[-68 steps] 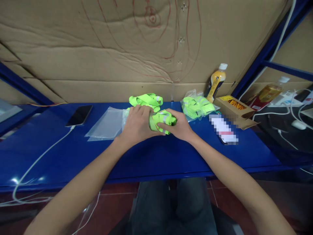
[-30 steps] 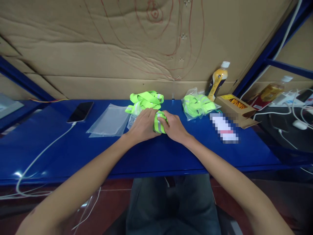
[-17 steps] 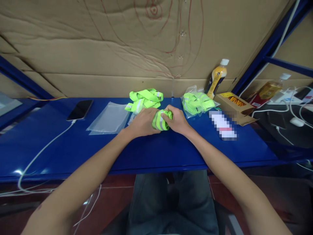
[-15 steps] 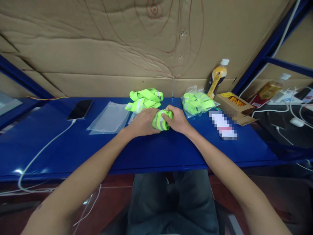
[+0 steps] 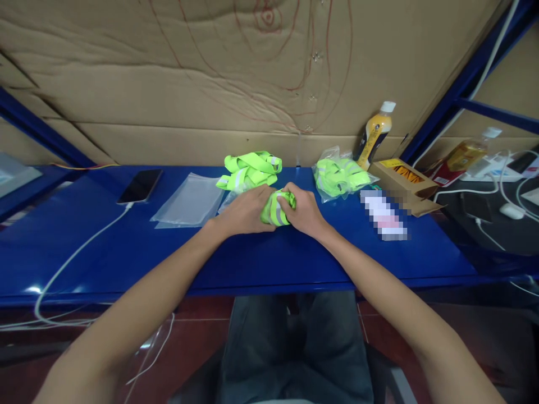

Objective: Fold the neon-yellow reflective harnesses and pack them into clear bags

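Observation:
Between my hands, above the blue tabletop, is a folded neon-green reflective strap [image 5: 278, 212] with silver-grey bands. Its left end sits in a clear plastic bag [image 5: 265, 217], mostly hidden by my fingers. My left hand [image 5: 249, 210] is closed around the bag on that side. From the right, my right hand [image 5: 305, 210] grips the strap, thumb pressed on its near face. Just behind my hands lies a loose heap of green reflective straps [image 5: 252, 170]. Another green bundle in a clear bag [image 5: 341, 175] rests at the back right.
Flat clear bags [image 5: 189, 199] lie left of my hands, with a phone [image 5: 140, 186] on a white cable farther left. On the right stand a drink bottle [image 5: 374, 134], an open cardboard box [image 5: 406, 179] and a blurred white packet [image 5: 384, 216]. Cardboard [image 5: 189, 95] walls the back.
My right hand has shifted slightly on the strap, its fingers now covering more of the right end. My left hand keeps its hold on the bag. The view has tilted very slightly.

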Available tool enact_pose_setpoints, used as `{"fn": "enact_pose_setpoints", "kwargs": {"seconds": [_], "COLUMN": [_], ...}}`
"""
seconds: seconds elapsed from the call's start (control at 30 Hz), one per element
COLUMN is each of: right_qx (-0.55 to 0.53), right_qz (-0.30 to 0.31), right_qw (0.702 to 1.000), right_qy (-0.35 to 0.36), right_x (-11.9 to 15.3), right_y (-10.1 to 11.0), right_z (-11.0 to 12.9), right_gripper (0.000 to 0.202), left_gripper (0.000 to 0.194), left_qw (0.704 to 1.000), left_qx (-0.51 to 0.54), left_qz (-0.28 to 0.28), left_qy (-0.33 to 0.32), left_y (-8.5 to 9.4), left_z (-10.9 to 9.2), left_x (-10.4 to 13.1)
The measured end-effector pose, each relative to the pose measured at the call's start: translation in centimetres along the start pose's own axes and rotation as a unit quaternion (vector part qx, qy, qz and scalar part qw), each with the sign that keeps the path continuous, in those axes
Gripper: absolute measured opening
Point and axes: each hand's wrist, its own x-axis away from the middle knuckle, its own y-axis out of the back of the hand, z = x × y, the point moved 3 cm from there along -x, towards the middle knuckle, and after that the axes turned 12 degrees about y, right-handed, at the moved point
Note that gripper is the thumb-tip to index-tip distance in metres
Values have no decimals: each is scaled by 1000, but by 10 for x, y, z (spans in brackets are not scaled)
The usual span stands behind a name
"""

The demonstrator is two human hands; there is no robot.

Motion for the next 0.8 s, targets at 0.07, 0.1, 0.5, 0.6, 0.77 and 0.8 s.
{"fn": "enact_pose_setpoints", "kwargs": {"seconds": [0.07,0.1,0.5,0.6,0.77,0.8], "right_qx": [1,2,-101,-141,-161,-154], "right_qz": [-6,-11,73,152,108,83], "right_qw": [1000,1000,992,978,981,984], "right_qy": [20,25,-17,-5,-22,-29], "right_x": [2,2,1,-2,-2,-1], "right_y": [-1,-1,12,18,13,10], "right_z": [2,2,2,0,-10,-10], "right_gripper": [24,25,38,40,33,33], "left_gripper": [55,56,83,83,83,83], "left_qw": [999,998,998,995,996,996], "left_qx": [-40,-56,7,31,27,19], "left_qz": [-6,-11,-16,24,20,13], "left_qy": [-2,2,68,87,83,86], "left_y": [3,5,3,3,5,5], "left_z": [-4,-6,-1,2,0,-1], "left_x": [3,4,-1,-2,-1,0]}}
